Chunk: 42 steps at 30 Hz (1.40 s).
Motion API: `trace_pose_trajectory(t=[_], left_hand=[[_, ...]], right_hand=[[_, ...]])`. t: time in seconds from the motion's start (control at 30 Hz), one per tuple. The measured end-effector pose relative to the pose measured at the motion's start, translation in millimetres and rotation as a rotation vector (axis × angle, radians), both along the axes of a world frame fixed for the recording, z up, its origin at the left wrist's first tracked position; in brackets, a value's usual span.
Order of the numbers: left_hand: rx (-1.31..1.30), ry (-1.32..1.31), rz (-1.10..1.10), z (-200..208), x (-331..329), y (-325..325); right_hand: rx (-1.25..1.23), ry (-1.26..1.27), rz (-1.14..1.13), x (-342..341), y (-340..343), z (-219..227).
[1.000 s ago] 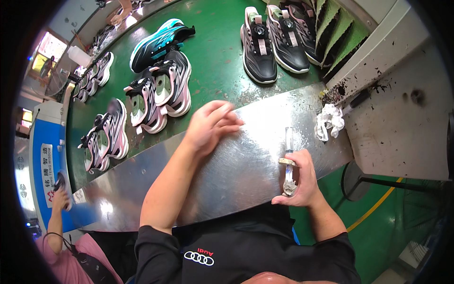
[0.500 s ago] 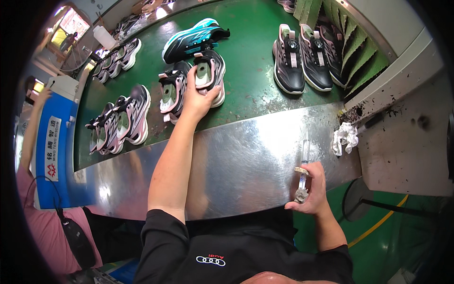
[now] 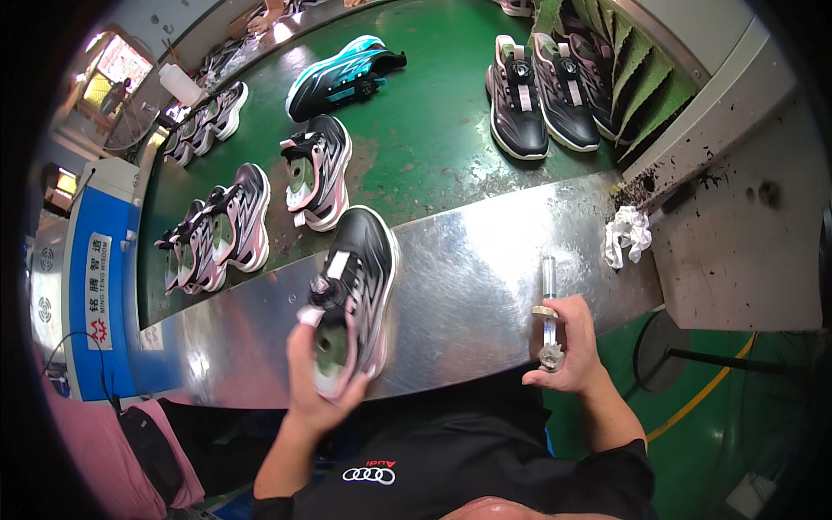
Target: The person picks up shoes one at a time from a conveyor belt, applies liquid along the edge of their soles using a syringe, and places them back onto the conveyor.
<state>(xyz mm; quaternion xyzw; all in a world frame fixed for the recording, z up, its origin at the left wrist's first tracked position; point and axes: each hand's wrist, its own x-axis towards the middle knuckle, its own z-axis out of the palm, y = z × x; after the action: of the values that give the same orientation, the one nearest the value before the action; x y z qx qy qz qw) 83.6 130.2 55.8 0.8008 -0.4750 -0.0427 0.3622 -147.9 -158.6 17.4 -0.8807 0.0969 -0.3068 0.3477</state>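
My left hand (image 3: 317,390) is closed round the heel of a black and pink sneaker (image 3: 362,269), its toe pointing away from me over the metal ledge. A green insole shows inside its opening. In my right hand (image 3: 572,345), at the right of the ledge, is a clear syringe (image 3: 549,282), upright with its barrel pointing away. Whitish material wraps the syringe's lower end. Just beyond the held shoe, another black and pink sneaker (image 3: 322,173) stands on the green surface.
A turquoise and black sneaker (image 3: 338,80) lies farther back. More sneakers stand in a row (image 3: 221,230) at left and a group (image 3: 542,100) at right, beside green flaps (image 3: 654,95). Crumpled white tissue (image 3: 628,234) lies on the metal ledge (image 3: 468,295). A person in pink (image 3: 104,451) is at left.
My left hand has brought one sneaker from the green surface back toward me, onto or over the metal ledge. My right hand keeps the syringe in nearly the same place.
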Motion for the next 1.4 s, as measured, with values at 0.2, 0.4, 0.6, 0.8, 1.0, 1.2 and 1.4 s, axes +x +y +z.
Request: trace_pose_trajectory(t=[0.2, 0.4, 0.6, 0.8, 1.0, 1.2, 1.4], left_hand=[[-0.458, 1.066, 0.043, -10.9, 37.1, -11.9], [0.11, 0.829, 0.131, -33.0, 129.2, -86.0], [-0.064, 1.015, -0.04, -27.3, 117.7, -112.0], [-0.417, 1.15, -0.176, 8.7, 74.0, -117.2], [-0.79, 1.393, -0.187, 10.1, 58.0, -84.8], [-0.758, 1.383, -0.306, -0.6, 69.0, -67.7], [-0.772, 1.287, -0.444, 4.8, 64.7, -63.5]], right_hand=[[0.222, 0.093, 0.011, -29.1, 10.5, -9.8], [0.667, -0.065, -0.11, -41.9, 22.1, -11.4], [0.628, 0.052, -0.083, -43.2, 30.0, 9.2], [0.759, 0.04, 0.068, -38.5, 35.6, 25.0], [1.086, -0.272, 0.551, 20.3, 34.8, 61.4], [1.254, -0.301, 0.703, 72.3, 48.9, 91.1], [1.392, -0.226, 0.819, 95.8, 55.8, 113.5]])
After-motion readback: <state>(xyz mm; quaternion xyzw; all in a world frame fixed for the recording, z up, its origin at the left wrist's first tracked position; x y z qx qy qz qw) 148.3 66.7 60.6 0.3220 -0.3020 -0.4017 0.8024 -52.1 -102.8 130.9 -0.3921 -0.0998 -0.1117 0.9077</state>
